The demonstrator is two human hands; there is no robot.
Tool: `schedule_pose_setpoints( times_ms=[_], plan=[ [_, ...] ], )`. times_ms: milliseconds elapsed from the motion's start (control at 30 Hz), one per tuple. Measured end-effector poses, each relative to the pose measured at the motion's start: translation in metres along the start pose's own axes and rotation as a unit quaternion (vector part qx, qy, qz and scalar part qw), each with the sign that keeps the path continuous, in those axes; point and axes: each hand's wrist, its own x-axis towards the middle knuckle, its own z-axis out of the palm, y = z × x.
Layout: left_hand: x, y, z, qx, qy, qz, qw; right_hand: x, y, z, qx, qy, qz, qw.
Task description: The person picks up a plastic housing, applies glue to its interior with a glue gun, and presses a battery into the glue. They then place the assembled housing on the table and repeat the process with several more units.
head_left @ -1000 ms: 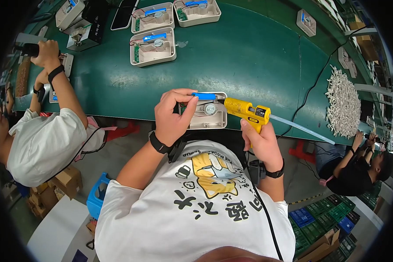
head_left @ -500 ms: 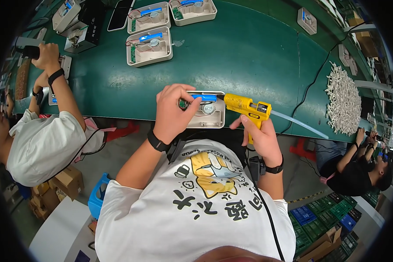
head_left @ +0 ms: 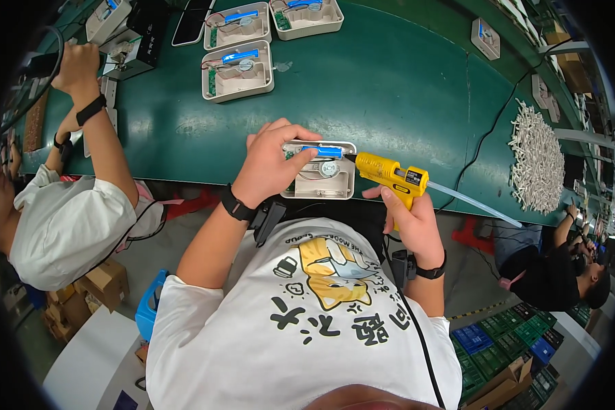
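Observation:
In front of me, at the near edge of the table, lies an open off-white plastic housing (head_left: 335, 187). Inside it are a blue cylindrical battery (head_left: 331, 152), a round silvery disc (head_left: 329, 169) and thin wires. My left hand (head_left: 270, 165) grips the housing's left side, fingers over the far rim and thumb pressed at the battery's left end. That hand hides part of a green circuit board. My right hand (head_left: 415, 222) is closed round the handle of a yellow glue gun (head_left: 383, 171). Its dark nozzle points left at the battery's right end; whether it touches is unclear. A translucent glue stick (head_left: 471, 202) sticks out behind.
Several similar housings (head_left: 238, 87) with batteries stand at the far left, near a black box (head_left: 140, 51). A heap of small whitish parts (head_left: 536, 157) lies at right. A black cable (head_left: 488, 130) crosses the table. Co-workers sit left (head_left: 82, 225) and right (head_left: 550, 266).
The glue gun has shifted slightly right and toward me. My left thumb has moved a little up onto the battery's end. The left co-worker's hand has risen with a black tool.

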Motion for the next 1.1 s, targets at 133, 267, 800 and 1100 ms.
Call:
schedule_pose_setpoints(
  times_ms=[133, 267, 800, 1100],
  plan=[
    [0.000, 0.002, 0.000, 0.033, 0.006, -0.012, 0.999, 0.000, 0.009, -0.004, 0.018, -0.014, 0.009, 1.000],
    [0.000, 0.005, 0.002, 0.031, 0.013, -0.009, 0.999, -0.001, 0.011, -0.004, -0.019, -0.022, 0.031, 0.999],
    [-0.018, -0.002, -0.004, 0.044, -0.017, 0.067, 0.997, 0.015, -0.015, 0.035, 0.001, -0.087, 0.007, 0.996],
    [-0.018, -0.003, -0.005, 0.041, -0.020, 0.056, 0.997, 0.014, -0.013, 0.029, -0.056, -0.095, 0.062, 0.992]
  ],
)
